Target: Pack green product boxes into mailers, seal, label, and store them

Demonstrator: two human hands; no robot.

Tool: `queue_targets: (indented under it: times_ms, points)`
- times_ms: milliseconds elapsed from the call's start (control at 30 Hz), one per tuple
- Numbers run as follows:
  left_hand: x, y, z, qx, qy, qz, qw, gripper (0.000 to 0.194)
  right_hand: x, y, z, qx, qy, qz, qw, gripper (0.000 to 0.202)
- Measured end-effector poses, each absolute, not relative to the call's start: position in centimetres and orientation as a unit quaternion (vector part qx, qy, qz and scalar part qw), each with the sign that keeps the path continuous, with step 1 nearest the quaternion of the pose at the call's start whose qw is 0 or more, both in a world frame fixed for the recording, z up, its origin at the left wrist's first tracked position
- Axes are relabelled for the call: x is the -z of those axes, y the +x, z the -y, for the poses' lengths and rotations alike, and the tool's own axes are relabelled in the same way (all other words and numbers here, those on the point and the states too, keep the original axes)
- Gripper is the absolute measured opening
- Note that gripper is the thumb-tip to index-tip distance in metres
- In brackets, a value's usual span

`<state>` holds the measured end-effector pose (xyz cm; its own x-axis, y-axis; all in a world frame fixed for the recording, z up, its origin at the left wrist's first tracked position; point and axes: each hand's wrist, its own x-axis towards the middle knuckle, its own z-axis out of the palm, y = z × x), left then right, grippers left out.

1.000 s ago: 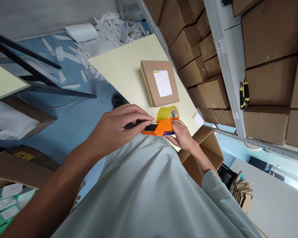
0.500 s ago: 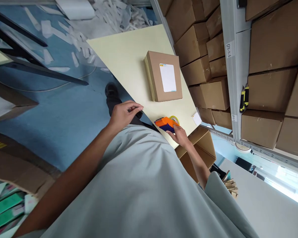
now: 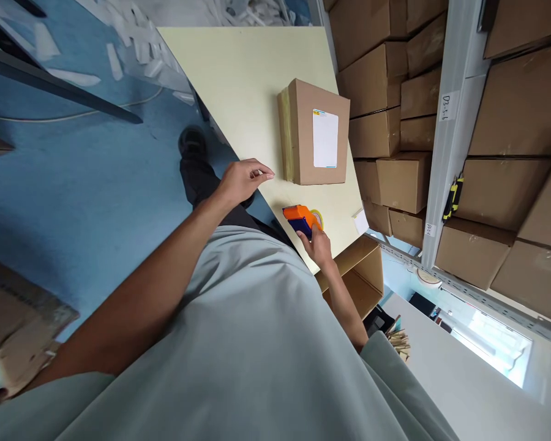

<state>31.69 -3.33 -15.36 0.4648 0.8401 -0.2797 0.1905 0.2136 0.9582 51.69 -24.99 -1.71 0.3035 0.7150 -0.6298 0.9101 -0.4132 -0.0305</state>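
My right hand (image 3: 320,246) is closed round the back end of an orange and dark blue tape gun (image 3: 299,217), low over the near part of the cream table. A roll of yellowish tape (image 3: 318,217) shows on its far side. My left hand (image 3: 244,179) hovers by the table's left edge, thumb and fingertips drawn together in a pinch; nothing shows between them. Just right of it, apart from the fingers, a closed brown cardboard box (image 3: 305,141) lies on the table. It has a white label (image 3: 326,139) on top and tape along its left side.
The cream table (image 3: 239,67) has a small white card (image 3: 360,222) at its right corner. An open carton (image 3: 363,277) stands below that corner. Shelves of cardboard boxes (image 3: 509,196) line the right, with yellow-black cutters (image 3: 453,197) on the upright. White scraps (image 3: 142,49) litter the blue floor.
The view has shifted and turned slightly. My left hand has moved nearer the box, still pinched. My right hand keeps hold of the tape gun, which has turned a little.
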Motion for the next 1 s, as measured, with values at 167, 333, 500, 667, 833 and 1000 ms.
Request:
queue_targets:
  times_ms: [167,333,500,667,833,1000]
  points:
    - [16.4,32.8,2.2,-0.257,0.556,-0.447,0.652,0.025,3.5,50.1,23.8,0.237,0.811,-0.495,0.202,0.050]
    - [16.4,34.6,1.2,-0.265,0.544,-0.460,0.650,0.015,5.0,48.6,23.4,0.188,0.815,-0.492,0.241,0.040]
    - [16.0,36.4,1.3,-0.276,0.554,-0.473,0.626,0.018,6.2,48.2,23.7,0.170,0.828,-0.490,0.212,0.041]
    - [14.5,38.5,2.7,-0.286,0.515,-0.534,0.606,0.019,7.0,48.2,24.0,0.168,0.849,-0.472,0.166,0.043]
    - [12.2,40.4,4.6,-0.305,0.441,-0.600,0.593,0.038,7.5,47.7,24.2,0.171,0.849,-0.468,0.179,0.043]
    - [8.9,40.8,6.8,-0.291,0.468,-0.535,0.640,0.074,7.3,47.7,24.4,0.181,0.852,-0.457,0.181,0.042]
